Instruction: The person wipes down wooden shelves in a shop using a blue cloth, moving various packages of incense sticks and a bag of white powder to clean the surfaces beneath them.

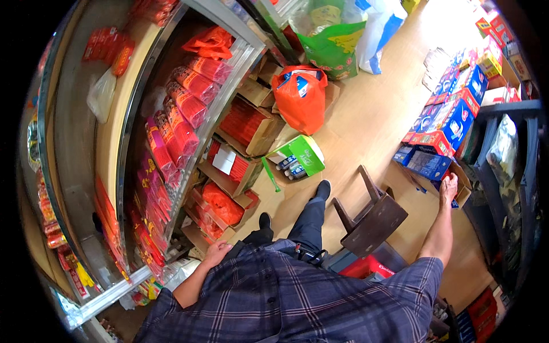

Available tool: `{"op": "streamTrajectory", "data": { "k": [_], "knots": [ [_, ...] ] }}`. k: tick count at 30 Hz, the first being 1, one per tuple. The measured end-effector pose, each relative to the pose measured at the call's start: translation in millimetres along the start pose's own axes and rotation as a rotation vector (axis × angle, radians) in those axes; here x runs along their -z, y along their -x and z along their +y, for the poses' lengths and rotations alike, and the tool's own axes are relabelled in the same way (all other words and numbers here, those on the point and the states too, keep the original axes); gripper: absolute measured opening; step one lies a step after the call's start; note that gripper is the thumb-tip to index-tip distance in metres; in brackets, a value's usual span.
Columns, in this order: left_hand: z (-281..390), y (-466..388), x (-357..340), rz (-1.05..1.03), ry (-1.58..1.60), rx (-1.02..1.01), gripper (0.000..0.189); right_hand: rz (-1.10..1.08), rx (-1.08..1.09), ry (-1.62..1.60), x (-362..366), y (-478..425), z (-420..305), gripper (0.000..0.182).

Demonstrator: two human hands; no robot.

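Note:
My right hand (449, 187) reaches out to an open cardboard box (463, 188) at the right, its fingers bent down at the box's opening beside blue packages (424, 163). A bit of red shows by the fingertips, but what they grip is hidden. My left hand (217, 253) rests by my thigh near the lower left shelving, with nothing seen in it. Between my legs and the box stands a small dark wooden stool (375, 225). Ahead of my feet is an open green carton (309, 156) with several cans or bottles (291, 166) inside.
Shelves with red incense-like bundles (186, 90) line the left. Below them sit cardboard boxes of red goods (242, 124). An orange plastic bag (300, 100) and a green bag (332, 49) stand on the floor ahead. Blue-and-red cartons (452, 120) are stacked at the right.

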State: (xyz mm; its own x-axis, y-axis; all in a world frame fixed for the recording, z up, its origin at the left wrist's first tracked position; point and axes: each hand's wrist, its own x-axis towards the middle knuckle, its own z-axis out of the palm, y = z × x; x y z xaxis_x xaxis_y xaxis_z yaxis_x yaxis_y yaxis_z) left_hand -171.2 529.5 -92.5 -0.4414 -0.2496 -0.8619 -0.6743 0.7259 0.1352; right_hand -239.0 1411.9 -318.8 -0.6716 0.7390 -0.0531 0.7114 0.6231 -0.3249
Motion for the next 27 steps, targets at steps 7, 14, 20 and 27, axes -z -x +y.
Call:
{"op": "streamTrajectory", "data": {
  "k": [7, 14, 20, 27],
  "knots": [
    [-28.3, -15.0, -21.5, -0.058, 0.218, -0.108, 0.062, 0.049, 0.107, -0.091, -10.2, 129.9, -97.6, 0.026],
    [-100.0, -23.9, -37.6, -0.079, 0.585, -0.184, 0.062, -0.393, 0.201, -0.332, -8.1, 317.4, -189.1, 0.025],
    [-235.8, -43.3, -57.5, 0.158, 0.661, -0.222, 0.05, -0.657, 0.247, -0.401, -25.8, 383.3, -236.1, 0.022],
    [-404.5, -17.0, -73.3, 0.377, 1.074, 0.059, 0.03, -0.752, 0.692, -0.409, -13.5, 477.2, -444.0, 0.025]
  ]
}}
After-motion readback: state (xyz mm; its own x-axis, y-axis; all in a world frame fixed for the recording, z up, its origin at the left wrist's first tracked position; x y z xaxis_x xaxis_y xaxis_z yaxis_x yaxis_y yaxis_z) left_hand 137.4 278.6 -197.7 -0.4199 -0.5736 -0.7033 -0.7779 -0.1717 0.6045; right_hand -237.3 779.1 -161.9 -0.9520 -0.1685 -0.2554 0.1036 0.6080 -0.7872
